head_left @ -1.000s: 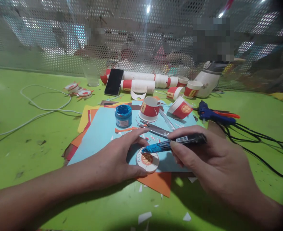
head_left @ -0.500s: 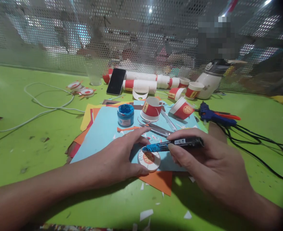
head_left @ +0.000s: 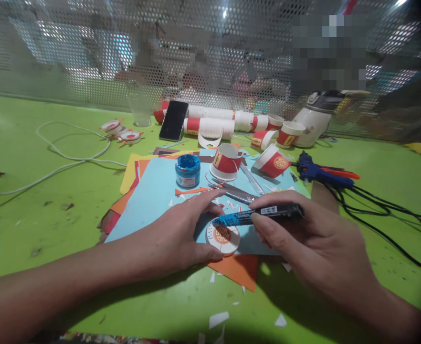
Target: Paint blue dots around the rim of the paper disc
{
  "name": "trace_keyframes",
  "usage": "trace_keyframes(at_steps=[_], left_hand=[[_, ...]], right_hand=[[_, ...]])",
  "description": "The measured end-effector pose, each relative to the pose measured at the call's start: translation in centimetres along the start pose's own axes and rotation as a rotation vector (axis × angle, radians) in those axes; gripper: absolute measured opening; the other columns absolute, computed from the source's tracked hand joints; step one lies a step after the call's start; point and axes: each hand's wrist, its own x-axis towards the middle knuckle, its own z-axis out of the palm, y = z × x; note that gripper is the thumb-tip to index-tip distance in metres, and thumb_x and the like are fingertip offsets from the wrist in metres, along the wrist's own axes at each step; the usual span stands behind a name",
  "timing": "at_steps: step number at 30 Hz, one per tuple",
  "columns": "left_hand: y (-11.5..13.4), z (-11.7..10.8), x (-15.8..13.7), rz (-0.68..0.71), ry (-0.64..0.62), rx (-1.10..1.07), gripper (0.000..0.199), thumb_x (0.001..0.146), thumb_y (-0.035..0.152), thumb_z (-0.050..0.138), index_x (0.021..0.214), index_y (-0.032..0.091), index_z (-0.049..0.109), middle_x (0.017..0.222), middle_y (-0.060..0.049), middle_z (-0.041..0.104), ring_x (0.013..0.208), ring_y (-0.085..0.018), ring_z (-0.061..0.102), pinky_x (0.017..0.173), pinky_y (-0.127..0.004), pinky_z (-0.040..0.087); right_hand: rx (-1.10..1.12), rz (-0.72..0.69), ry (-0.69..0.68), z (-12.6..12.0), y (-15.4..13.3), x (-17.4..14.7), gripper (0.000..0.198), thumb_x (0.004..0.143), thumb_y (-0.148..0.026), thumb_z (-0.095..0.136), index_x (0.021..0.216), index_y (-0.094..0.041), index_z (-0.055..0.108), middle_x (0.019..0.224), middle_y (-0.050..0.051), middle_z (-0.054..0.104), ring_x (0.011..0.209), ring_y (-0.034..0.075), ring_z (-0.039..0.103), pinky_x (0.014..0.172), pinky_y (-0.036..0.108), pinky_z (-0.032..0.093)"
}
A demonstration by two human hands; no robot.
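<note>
My right hand (head_left: 314,239) is closed around a black marker (head_left: 278,211) whose tip end is smeared with blue paint. That end is over the upper left part of a round white paper disc (head_left: 228,245) with an orange emblem and small blue dots at its left edge; whether it touches cannot be told. My left hand (head_left: 185,229) grips the disc's rim, thumb at the lower edge and fingers behind the far side. The disc is above light blue paper (head_left: 153,210). Behind it stand an open jar of blue paint (head_left: 188,174) and a cut red-and-white paper cup (head_left: 226,162).
Scissors (head_left: 241,195) and paper scraps lie beyond the disc. A blue glue gun (head_left: 321,173) with black cable is at right. Stacked paper cups (head_left: 210,128), a phone (head_left: 173,120), a glass (head_left: 141,110) and a white jug (head_left: 309,122) line the back, before a perforated screen (head_left: 89,57).
Hands, marker and disc keep nearly the same positions. The whole view has shifted very slightly.
</note>
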Motion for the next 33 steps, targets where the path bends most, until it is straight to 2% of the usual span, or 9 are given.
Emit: trace_keyframes(at_steps=[7,13,16,21,26,33], left_hand=[[-0.1,0.14,0.06,-0.022,-0.007,0.004,0.095,0.067,0.019,0.078,0.151,0.025,0.034,0.133,-0.007,0.063,0.121,-0.026,0.058,0.104,-0.039,0.045],[-0.37,0.14,0.15,-0.022,-0.006,0.006,0.096,0.067,0.021,0.079,0.151,0.025,0.033,0.133,-0.007,0.063,0.121,-0.026,0.058,0.104,-0.039,0.044],[-0.31,0.07,0.09,-0.019,-0.016,0.009,0.094,0.069,0.022,0.078,0.151,0.027,0.032,0.132,-0.006,0.064,0.12,-0.025,0.058,0.105,-0.039,0.044],[-0.45,0.13,0.08,-0.012,-0.011,0.012,0.094,0.069,0.024,0.078,0.151,0.027,0.033,0.132,-0.006,0.063,0.121,-0.025,0.058,0.106,-0.04,0.043],[-0.66,0.18,-0.09,-0.027,-0.01,0.02,0.093,0.069,0.028,0.078,0.151,0.026,0.034,0.136,-0.009,0.061,0.122,-0.029,0.057,0.105,-0.044,0.044],[-0.21,0.16,-0.16,-0.017,-0.001,0.006,0.093,0.069,0.025,0.078,0.151,0.023,0.034,0.137,-0.01,0.062,0.125,-0.029,0.056,0.108,-0.045,0.042]], right_hand=[[-0.043,-0.007,-0.02,-0.32,-0.09,0.09,0.006,0.091,-0.028,0.066,0.096,-0.027,0.068,0.071,-0.008,0.067,0.05,0.005,0.057,0.046,0.016,0.043],[-0.132,-0.048,-0.017,-0.47,-0.36,0.08,0.006,0.089,-0.025,0.066,0.095,-0.025,0.068,0.078,-0.007,0.071,0.059,0.007,0.062,0.063,0.018,0.051],[-0.119,-0.049,0.008,-0.29,-0.19,-0.06,0.007,0.09,-0.027,0.066,0.097,-0.027,0.068,0.077,-0.008,0.07,0.057,0.007,0.061,0.067,0.019,0.052],[-0.057,0.022,0.004,-0.41,-0.29,-0.23,0.006,0.091,-0.027,0.066,0.096,-0.026,0.068,0.071,-0.006,0.068,0.051,0.008,0.061,0.055,0.02,0.051],[-0.094,0.028,0.12,-0.9,-0.47,-0.39,0.008,0.092,-0.031,0.066,0.097,-0.027,0.069,0.06,-0.007,0.062,0.044,0.008,0.055,0.048,0.022,0.047],[-0.087,0.012,0.052,-0.52,-0.13,-0.16,0.005,0.091,-0.029,0.066,0.094,-0.025,0.068,0.064,-0.005,0.065,0.049,0.009,0.06,0.047,0.022,0.047]])
